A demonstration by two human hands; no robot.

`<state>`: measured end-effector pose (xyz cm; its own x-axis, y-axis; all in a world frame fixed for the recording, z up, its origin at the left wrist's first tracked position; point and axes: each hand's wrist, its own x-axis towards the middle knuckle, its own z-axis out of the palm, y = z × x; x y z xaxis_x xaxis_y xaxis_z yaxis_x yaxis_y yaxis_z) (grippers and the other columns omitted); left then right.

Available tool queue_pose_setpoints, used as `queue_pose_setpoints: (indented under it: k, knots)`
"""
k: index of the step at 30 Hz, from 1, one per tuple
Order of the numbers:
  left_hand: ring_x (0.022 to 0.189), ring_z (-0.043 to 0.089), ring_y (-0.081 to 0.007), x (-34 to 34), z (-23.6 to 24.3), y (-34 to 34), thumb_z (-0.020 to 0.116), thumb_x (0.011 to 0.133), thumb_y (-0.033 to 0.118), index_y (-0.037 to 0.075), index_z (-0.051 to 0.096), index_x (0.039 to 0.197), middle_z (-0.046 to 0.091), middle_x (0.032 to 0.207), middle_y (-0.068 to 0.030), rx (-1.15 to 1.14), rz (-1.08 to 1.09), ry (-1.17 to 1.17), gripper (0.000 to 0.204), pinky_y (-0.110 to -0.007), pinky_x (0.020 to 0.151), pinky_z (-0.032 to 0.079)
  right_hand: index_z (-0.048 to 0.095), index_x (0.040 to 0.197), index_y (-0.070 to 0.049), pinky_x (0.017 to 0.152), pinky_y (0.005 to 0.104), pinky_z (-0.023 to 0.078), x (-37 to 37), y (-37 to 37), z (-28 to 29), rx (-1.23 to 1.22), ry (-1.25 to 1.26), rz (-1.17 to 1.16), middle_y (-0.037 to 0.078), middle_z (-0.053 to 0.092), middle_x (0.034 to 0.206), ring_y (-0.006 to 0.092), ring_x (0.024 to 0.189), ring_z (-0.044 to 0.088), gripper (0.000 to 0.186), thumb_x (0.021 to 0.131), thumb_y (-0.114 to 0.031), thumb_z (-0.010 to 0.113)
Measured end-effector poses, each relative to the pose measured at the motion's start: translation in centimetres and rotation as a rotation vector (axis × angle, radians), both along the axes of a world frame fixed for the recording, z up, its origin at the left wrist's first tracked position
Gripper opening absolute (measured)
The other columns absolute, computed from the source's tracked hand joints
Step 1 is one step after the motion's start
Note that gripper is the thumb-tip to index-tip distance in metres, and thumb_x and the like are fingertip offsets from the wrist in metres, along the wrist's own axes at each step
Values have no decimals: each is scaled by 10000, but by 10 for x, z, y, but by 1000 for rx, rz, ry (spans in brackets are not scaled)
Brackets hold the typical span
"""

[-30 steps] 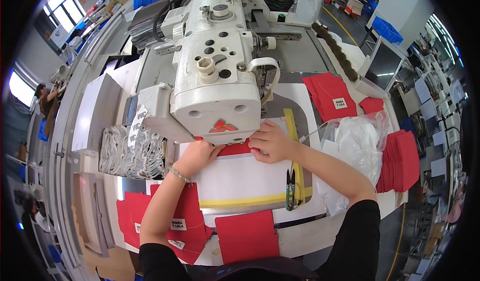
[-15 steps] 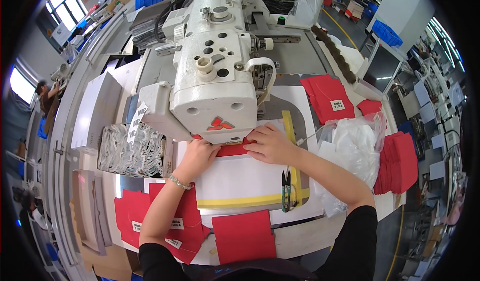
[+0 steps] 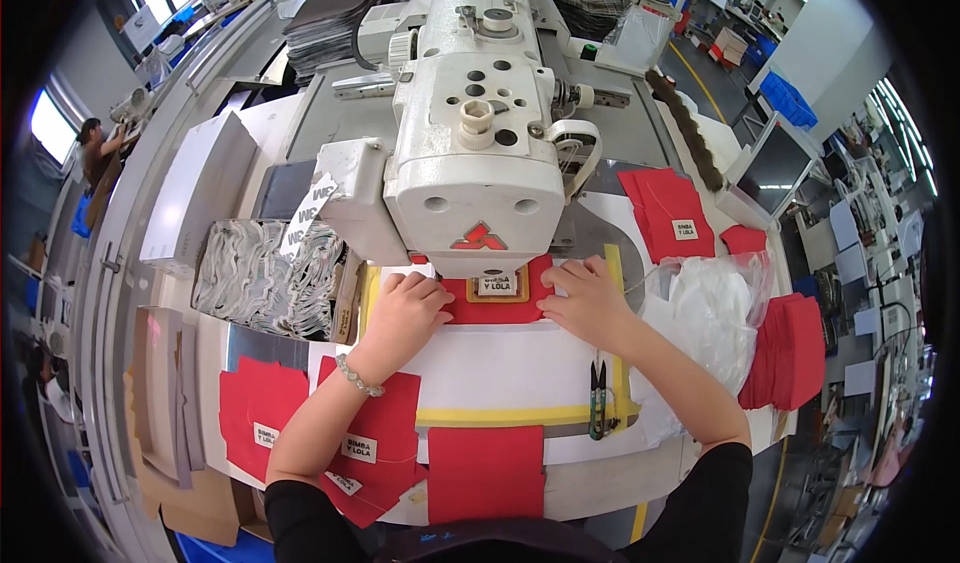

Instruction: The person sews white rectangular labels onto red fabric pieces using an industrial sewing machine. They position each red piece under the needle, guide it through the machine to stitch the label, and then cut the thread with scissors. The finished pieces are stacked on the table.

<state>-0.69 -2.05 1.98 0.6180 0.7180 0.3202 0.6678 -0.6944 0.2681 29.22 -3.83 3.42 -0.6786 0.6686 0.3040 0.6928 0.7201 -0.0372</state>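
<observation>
A red fabric piece (image 3: pixel 490 312) lies under the head of a white sewing machine (image 3: pixel 470 143). On it, a small white label (image 3: pixel 497 284) shows inside a yellowish frame (image 3: pixel 483 297), its far part hidden by the machine head. At the fabric's left edge, the bent fingers of my left hand (image 3: pixel 403 308) are closed on the cloth. My right hand (image 3: pixel 585 306) grips the right edge, thumb and fingers close together. Both hands rest over the white sheet (image 3: pixel 500 363) edged in yellow tape.
Thread snips (image 3: pixel 598 403) lie right of the sheet. Labelled red pieces (image 3: pixel 262 413) sit at left, a plain red piece (image 3: pixel 487 473) in front. A box of white strips (image 3: pixel 265 278) stands left; a plastic bag (image 3: pixel 705 308) and stacked red pieces (image 3: pixel 785 353) lie right.
The label and its frame now show more fully beneath the machine head. My hands have moved apart toward the red piece's side edges. The whole view has shifted slightly.
</observation>
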Motion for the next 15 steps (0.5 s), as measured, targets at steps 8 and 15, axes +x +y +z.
queue_pose_setpoints:
  k: [8,15]
  knots:
    - [895,623,-194,1,-5,2,713,796,139,79,711,952,690,931,-24,-9,-67,48,168,-335,856,433,663,773,-143,817,344,380,-1,-3,-6,130,26,26,-7,566,958,166,916,553,74,719,-167,707]
    - [763,624,-176,16,-5,-5,704,803,195,51,682,890,658,815,-28,195,-157,30,170,-320,732,466,659,808,-136,803,344,376,-1,-2,-14,57,128,4,-13,576,936,165,888,557,93,742,-156,722]
